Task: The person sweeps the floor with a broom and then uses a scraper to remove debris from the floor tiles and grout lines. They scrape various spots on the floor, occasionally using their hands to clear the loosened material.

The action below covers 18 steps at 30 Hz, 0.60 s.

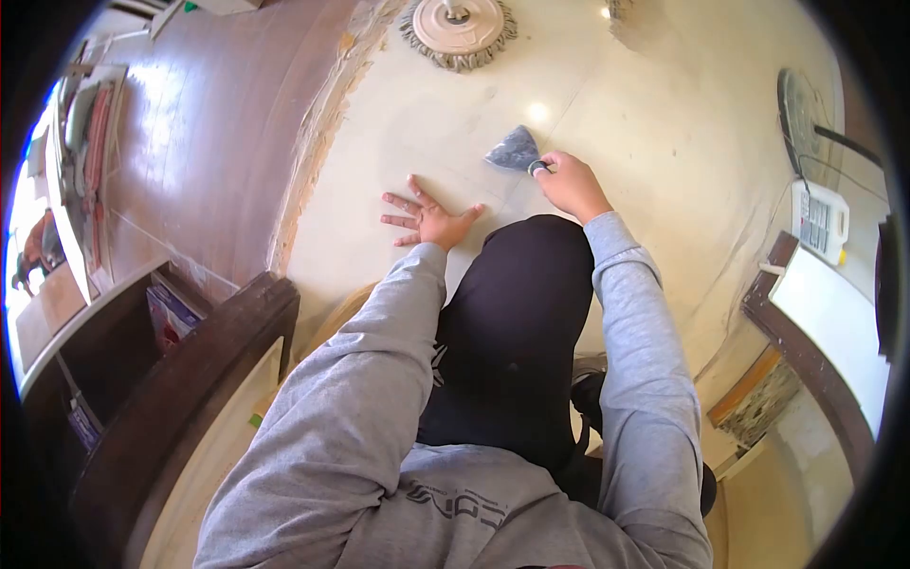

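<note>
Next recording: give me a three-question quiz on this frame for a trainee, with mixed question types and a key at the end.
1. True or false: the left hand lies flat on the floor with its fingers spread.
2. What does the right hand hold against the floor? A) a sponge B) a scraper C) a hammer
3. Which round, fringed cleaning tool lies at the top of the view, beyond the scraper?

Key: 1 true; 2 B; 3 mop head.
</note>
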Tool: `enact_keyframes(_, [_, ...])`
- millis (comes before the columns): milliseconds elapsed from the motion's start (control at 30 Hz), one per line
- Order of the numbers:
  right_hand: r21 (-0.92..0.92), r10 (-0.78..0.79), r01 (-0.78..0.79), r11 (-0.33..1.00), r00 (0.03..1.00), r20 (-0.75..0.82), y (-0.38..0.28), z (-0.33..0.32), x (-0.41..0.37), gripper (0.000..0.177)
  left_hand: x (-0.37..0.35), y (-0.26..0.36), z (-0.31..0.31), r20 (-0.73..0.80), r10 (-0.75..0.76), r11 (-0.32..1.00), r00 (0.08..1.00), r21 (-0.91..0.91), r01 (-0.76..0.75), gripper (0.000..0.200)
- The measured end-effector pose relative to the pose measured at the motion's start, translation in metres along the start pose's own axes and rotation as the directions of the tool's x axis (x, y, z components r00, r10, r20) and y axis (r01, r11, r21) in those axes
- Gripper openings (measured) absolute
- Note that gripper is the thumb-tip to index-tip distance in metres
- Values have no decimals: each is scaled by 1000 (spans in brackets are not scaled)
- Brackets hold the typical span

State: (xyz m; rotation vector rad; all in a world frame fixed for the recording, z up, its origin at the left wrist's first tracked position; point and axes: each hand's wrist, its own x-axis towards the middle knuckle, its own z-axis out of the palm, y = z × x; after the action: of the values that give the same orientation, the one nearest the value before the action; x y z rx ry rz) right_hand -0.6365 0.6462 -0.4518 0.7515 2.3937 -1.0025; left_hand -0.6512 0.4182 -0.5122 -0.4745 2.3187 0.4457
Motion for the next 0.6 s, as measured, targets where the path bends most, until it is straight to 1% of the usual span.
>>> enact_keyframes(33, [-49, 33, -35, 998, 999, -42, -4, -2, 2, 35, 1, 0, -1, 0, 12, 1000, 1000, -10, -12, 152])
enact_keyframes(67, [-69, 12, -15, 997, 999, -37, -6, -4, 7, 35, 0, 1, -4, -6, 1, 999, 1000, -36, -1, 152])
enact_keyframes(100, [62, 123, -127, 990, 990, 64, -5, -2, 13, 34, -1, 2, -6, 11, -5, 1000, 1000, -25, 5, 152])
enact_keyframes(133, [178, 219, -250, 952, 959, 179, -4, 2, 19, 33, -1, 2, -8, 26, -12, 1000, 1000, -13, 12, 151])
enact_keyframes(167, [159, 198, -229, 960, 962, 186, 2, 11, 25, 33, 0, 1, -8, 16, -29, 999, 999, -37, 29, 151])
enact_keyframes(200, [314, 197, -282, 907, 940, 278, 10, 23, 27, 32, 1, 0, -7, 14, -18, 1000, 1000, -16, 19, 150])
enact_keyframes(233, [452, 186, -350, 821, 911, 367, 21, 35, 27, 31, 1, -3, -5, 17, -6, 1000, 1000, 11, 6, 150])
enact_keyframes(267, [487, 234, -420, 766, 887, 398, 19, 47, 21, 36, 1, -5, -3, 14, -15, 1000, 1000, -1, 15, 150])
enact_keyframes(300, [479, 227, -414, 774, 888, 400, 17, 61, 15, 36, 1, -6, -2, 0, 10, 1000, 1000, -30, -10, 148])
enact_keyframes(367, [686, 150, -482, 545, 861, 486, 10, 88, 5, 32, 4, -9, 1, -26, 37, 997, 999, -68, -38, 147])
enact_keyframes(400, [687, 141, -472, 552, 865, 481, 4, 96, 4, 32, 9, -11, 5, -46, 49, 996, 998, -75, -53, 143])
enact_keyframes(433, [696, 89, -497, 518, 841, 534, 0, 103, 0, 30, 10, -15, 9, -62, 62, 995, 996, -79, -67, 139])
enact_keyframes(467, [699, 34, -525, 486, 810, 585, -2, 110, -4, 27, 5, -17, 6, -69, 60, 994, 996, -86, -66, 139])
enact_keyframes(500, [702, 24, -513, 494, 815, 579, -12, 111, -6, 27, 0, -13, -4, -69, 57, 986, 996, -153, -67, 125])
enact_keyframes(533, [730, 22, -479, 487, 842, 538, -19, 109, -8, 25, -1, -11, -11, -65, 62, 974, 996, -215, -74, 113])
enact_keyframes(567, [751, 30, -454, 479, 864, 503, -23, 111, -14, 23, 5, -18, -10, -63, 67, 974, 996, -214, -79, 113])
enact_keyframes(600, [744, 44, -440, 503, 873, 486, -24, 118, -14, 21, 17, -28, -8, -76, 289, 922, 954, -248, -299, 98])
